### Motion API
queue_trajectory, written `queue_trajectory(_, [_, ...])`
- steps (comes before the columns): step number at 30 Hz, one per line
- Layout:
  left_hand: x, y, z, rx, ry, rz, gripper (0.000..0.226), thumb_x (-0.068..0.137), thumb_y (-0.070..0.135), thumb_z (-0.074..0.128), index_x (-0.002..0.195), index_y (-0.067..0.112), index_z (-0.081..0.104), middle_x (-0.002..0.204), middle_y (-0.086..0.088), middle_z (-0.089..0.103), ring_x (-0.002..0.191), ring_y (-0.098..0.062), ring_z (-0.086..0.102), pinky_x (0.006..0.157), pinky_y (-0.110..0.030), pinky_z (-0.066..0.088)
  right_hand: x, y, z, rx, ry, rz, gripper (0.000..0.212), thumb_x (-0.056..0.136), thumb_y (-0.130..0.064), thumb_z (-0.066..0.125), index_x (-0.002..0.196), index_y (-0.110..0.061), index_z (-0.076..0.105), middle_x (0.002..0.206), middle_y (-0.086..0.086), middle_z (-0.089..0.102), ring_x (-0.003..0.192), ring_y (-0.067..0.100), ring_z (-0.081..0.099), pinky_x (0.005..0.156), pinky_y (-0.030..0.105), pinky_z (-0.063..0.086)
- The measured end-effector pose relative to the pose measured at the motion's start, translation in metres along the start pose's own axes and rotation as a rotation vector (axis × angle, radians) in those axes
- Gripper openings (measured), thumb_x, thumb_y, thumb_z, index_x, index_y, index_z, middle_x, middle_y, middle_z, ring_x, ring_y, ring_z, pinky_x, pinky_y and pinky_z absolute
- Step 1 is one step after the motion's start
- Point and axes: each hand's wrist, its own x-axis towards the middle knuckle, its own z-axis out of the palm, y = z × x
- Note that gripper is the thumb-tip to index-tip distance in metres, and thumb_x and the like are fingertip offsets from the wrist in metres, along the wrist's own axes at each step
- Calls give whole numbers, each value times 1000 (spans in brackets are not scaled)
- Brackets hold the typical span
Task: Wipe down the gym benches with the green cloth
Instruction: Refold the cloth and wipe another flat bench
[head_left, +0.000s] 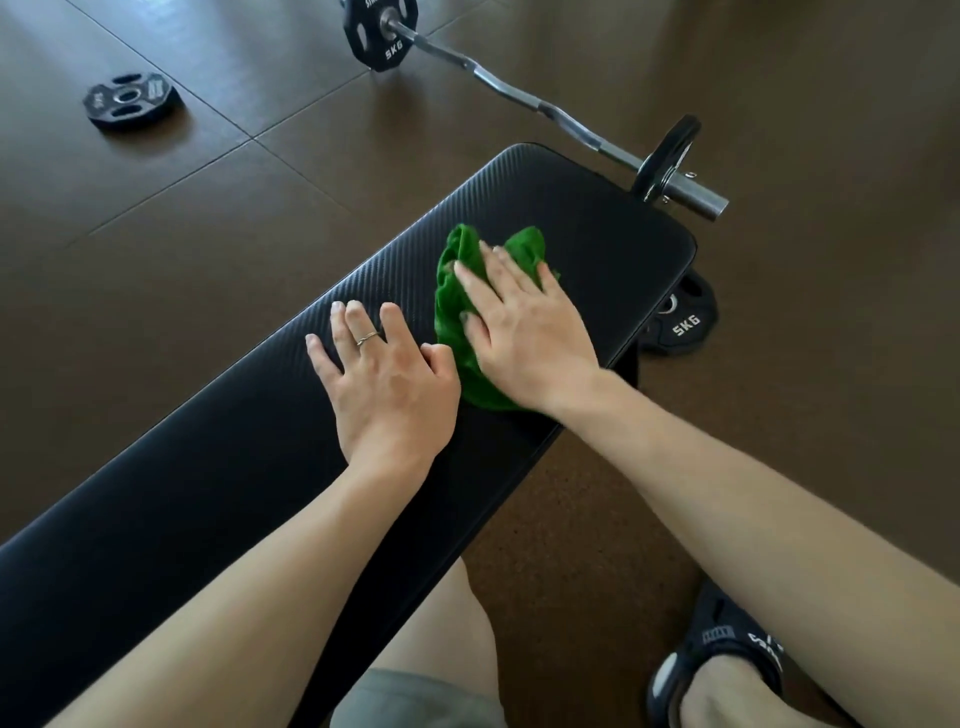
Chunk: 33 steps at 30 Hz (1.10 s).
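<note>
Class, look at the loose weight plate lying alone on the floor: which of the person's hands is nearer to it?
Left. The left hand rests on the bench, on the side toward the loose plate; the right hand presses the green cloth farther away.

Right hand (524, 332) flat on green cloth (457, 280) — bench (208, 457)

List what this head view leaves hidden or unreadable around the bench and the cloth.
- Bench: near end cut off by the left edge; legs hidden under the pad.
- Green cloth: middle covered by the right hand.
- Floor plate: partly behind the bench.
- Barbell: far plate's lettering cut off by the top edge.
</note>
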Motion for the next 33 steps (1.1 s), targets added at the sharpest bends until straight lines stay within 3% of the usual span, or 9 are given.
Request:
queue_trajectory(5, [-1, -1, 0, -8, -9, 9, 54, 100, 36, 33, 147, 10, 35, 162, -22, 25, 157, -34, 12, 127, -58, 5, 8, 33, -4, -48, -64, -86, 63, 104, -50, 17, 164, -29, 20, 171, 4, 20, 158, 17, 15, 127, 44, 11])
queue_trajectory(11, [4, 0, 2, -15, 8, -6, 46, 99, 33, 38, 138, 11, 40, 159, -22, 30, 156, -34, 15, 126, -59, 7, 90, 44, -2, -60, -21, 192, 61, 108, -44, 21, 165, -21, 17, 171, 8, 16, 159, 21, 10, 128, 45, 4])
queue_trajectory(16, [4, 1, 3, -9, 23, 1, 45, 98, 32, 40, 137, 9, 41, 157, -25, 33, 155, -37, 19, 125, -61, 11, 6, 7, 4, -16, 29, -8, 66, 102, -45, 19, 162, -18, 30, 167, 12, 28, 156, 24, 23, 128, 47, 17])
queue_trajectory(21, [4, 1, 4, -12, 33, -8, 45, 97, 31, 41, 137, 9, 42, 156, -24, 35, 154, -36, 21, 125, -60, 12, 54, 22, 1, 2, -53, -140, 63, 103, -47, 22, 161, -26, 32, 167, 7, 29, 157, 21, 22, 128, 46, 14])
queue_trajectory(26, [4, 3, 1, -24, 31, -27, 45, 97, 32, 44, 136, 9, 44, 156, -22, 35, 155, -34, 20, 127, -57, 9, 131, 75, -9, -1, 17, 161, 56, 107, -46, 28, 161, -30, 31, 168, 9, 28, 156, 22, 20, 126, 46, 13])
queue_trajectory(28, [4, 2, 1, -21, 28, -32, 44, 97, 32, 44, 135, 9, 44, 156, -22, 35, 155, -34, 20, 127, -57, 9, 134, 103, -13, -11, 24, 279, 56, 108, -47, 24, 160, -29, 30, 162, 15, 37, 150, 30, 32, 122, 48, 22])
queue_trajectory(30, [3, 1, 2, -25, 38, -31, 45, 96, 32, 43, 135, 9, 44, 156, -22, 35, 155, -34, 21, 127, -57, 10, 121, 123, -17, -16, 50, 374, 55, 108, -47, 22, 158, -27, 33, 146, 21, 52, 133, 40, 50, 110, 50, 36])
queue_trajectory(33, [3, 2, 1, -34, 37, -29, 46, 96, 32, 42, 136, 9, 44, 156, -22, 35, 155, -34, 19, 127, -58, 10, 84, 143, -20, -16, 70, 450, 54, 108, -46, 21, 156, -25, 35, 134, 23, 58, 120, 44, 56, 99, 51, 43])
